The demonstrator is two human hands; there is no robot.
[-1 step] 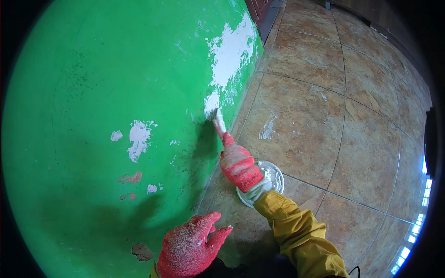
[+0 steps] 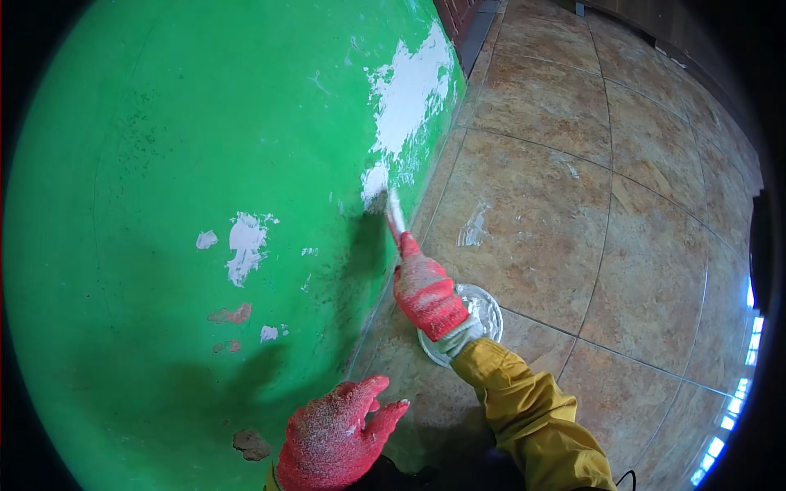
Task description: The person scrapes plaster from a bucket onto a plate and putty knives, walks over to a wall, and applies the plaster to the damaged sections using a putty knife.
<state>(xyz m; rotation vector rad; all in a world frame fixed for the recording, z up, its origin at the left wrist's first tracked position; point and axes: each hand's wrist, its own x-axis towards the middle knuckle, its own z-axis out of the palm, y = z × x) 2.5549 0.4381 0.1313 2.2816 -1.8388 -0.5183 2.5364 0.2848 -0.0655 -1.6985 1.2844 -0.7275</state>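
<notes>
My right hand (image 2: 427,299), in a red-coated work glove, is closed round a putty knife (image 2: 395,213) smeared white. The blade end is beside a small patch of white filler (image 2: 374,182) low on the green wall (image 2: 188,147); whether it touches the wall I cannot tell. Under my right wrist stands a round tub (image 2: 497,317) with white paste in it, partly covered by my sleeve and glove. My left hand (image 2: 336,434), gloved alike, is held near the wall's foot at the lower middle, thumb and forefinger apart, holding nothing.
A larger white patch (image 2: 412,94) spreads up the wall towards a dark reddish panel (image 2: 455,18). Smaller filled spots (image 2: 246,248) and bare chipped places (image 2: 250,444) lie further left. Brown floor tiles (image 2: 532,196) with a white smear (image 2: 473,227) run along the wall's foot.
My right hand and the putty knife have shifted slightly to the right, the blade moving off the small white patch. My left hand stays where it was.
</notes>
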